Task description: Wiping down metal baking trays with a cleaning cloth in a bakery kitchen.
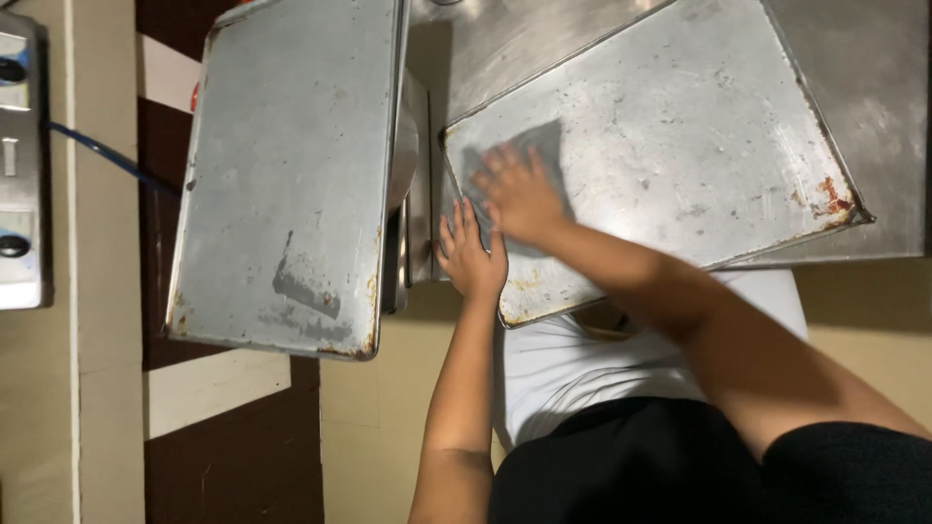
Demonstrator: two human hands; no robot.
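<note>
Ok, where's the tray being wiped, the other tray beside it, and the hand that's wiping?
wiped tray (699, 126), head view, on its bare flat middle.
other tray (291, 155), head view, on its flat grey surface.
right hand (519, 194), head view, on the back of the hand.
</note>
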